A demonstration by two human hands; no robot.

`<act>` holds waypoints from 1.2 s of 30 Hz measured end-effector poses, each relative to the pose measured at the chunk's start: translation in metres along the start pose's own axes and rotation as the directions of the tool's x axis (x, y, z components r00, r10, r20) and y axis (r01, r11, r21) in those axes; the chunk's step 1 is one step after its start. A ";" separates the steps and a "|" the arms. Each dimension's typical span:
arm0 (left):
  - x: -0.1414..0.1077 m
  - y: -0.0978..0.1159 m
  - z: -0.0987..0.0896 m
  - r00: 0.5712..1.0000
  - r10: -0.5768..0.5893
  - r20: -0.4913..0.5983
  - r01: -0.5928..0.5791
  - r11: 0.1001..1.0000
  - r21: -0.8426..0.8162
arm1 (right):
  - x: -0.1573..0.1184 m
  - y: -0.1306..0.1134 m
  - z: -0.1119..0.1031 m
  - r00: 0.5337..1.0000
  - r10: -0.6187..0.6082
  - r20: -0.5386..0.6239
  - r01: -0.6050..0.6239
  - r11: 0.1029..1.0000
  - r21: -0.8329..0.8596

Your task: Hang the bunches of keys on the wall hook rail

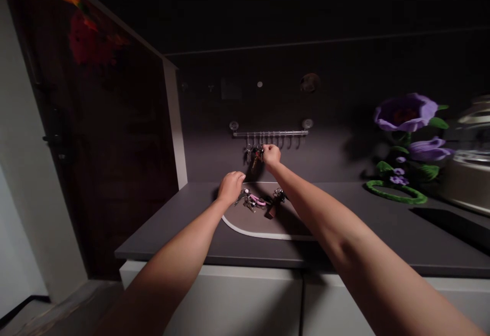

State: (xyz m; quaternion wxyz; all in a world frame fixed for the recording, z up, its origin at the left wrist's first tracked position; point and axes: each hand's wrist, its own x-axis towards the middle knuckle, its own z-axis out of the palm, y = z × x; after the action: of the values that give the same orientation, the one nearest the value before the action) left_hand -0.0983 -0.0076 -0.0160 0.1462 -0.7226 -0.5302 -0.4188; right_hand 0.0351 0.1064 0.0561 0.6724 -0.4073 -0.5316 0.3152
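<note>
My right hand [271,155] is raised to a clear hook rail [271,133] on the back wall. Its fingers are pinched at a bunch of keys [255,160] just under the hooks; the fingertips are partly hidden. A silver key [248,153] hangs to the left of that bunch. Lower down, my left hand [230,187] hovers at the left side of a white-rimmed mat [252,234], fingers loosely bent and holding nothing visible. Close beside it on the mat lie several keys with a pink strap [257,200]. A dark key bunch with a brown fob [272,212] lies further right.
Purple plush flowers [406,114] with a green ring base [396,193] stand on the right of the dark counter [168,229]. A glass-topped appliance [472,157] is at the far right. A dark cabinet [287,9] overhangs above, and a dark door [111,147] is at left.
</note>
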 end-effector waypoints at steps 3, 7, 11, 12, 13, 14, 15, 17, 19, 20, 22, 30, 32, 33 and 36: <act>0.000 -0.001 0.000 1.000 -0.006 0.007 0.005 1.000 0.012 | 0.000 0.006 -0.003 1.000 -0.015 0.001 0.015 1.000 -0.024; 0.000 -0.001 0.000 1.000 -0.014 0.013 0.014 1.000 0.008 | 0.005 0.017 -0.007 0.994 -0.106 0.017 0.107 0.992 -0.067; 0.000 -0.002 0.000 1.000 -0.020 0.024 0.021 1.000 -0.010 | 0.007 0.022 -0.010 0.992 -0.119 0.043 0.123 0.989 -0.084; 0.000 -0.002 0.000 1.000 -0.019 0.024 0.019 1.000 -0.013 | 0.006 0.022 -0.011 0.991 -0.124 0.047 0.128 0.988 -0.086; 0.000 -0.003 0.000 1.000 -0.017 0.024 0.017 1.000 -0.017 | 0.005 0.021 -0.013 0.990 -0.129 0.053 0.134 0.987 -0.087; 0.000 -0.003 0.001 1.000 -0.014 0.024 0.015 1.000 -0.021 | 0.003 0.021 -0.014 0.989 -0.135 0.061 0.140 0.986 -0.090; 0.000 -0.004 0.002 1.000 -0.010 0.022 0.011 1.000 -0.027 | 0.001 0.020 -0.015 0.988 -0.138 0.073 0.144 0.985 -0.093; 0.001 -0.005 0.003 1.000 0.000 0.017 0.001 0.999 -0.040 | -0.003 0.017 -0.018 0.987 -0.128 0.098 0.138 0.986 -0.099; 0.001 -0.005 0.004 1.000 0.003 0.015 -0.002 0.999 -0.052 | -0.007 0.015 -0.021 0.987 -0.104 0.119 0.116 0.989 -0.095; 0.001 -0.005 0.004 1.000 0.000 0.017 0.001 0.998 -0.056 | -0.010 0.014 -0.023 0.987 -0.096 0.129 0.108 0.990 -0.090; 0.001 -0.006 0.004 1.000 -0.009 0.023 0.010 0.998 -0.059 | -0.014 0.013 -0.026 0.985 -0.097 0.144 0.111 0.990 -0.088; 0.001 -0.008 0.003 0.999 -0.015 0.040 0.018 0.996 -0.083 | -0.036 0.004 -0.037 0.977 -0.102 0.189 0.135 0.977 -0.168; 0.001 -0.008 0.003 0.999 -0.014 0.052 0.019 0.996 -0.092 | -0.045 0.002 -0.039 0.970 -0.108 0.216 0.142 0.979 -0.147; 0.001 -0.008 0.002 0.998 -0.013 0.059 0.019 0.995 -0.096 | -0.050 0.001 -0.040 0.966 -0.107 0.235 0.141 0.981 -0.130; 0.001 -0.008 0.001 0.997 -0.007 0.082 0.015 0.994 -0.105 | -0.066 0.000 -0.044 0.946 -0.068 0.317 0.095 0.993 -0.071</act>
State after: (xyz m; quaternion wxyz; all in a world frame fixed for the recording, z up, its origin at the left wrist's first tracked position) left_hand -0.1047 -0.0033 -0.0173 0.0837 -0.7428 -0.5168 -0.4174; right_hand 0.0623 0.0406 0.0217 0.5736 -0.3583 -0.6611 0.3249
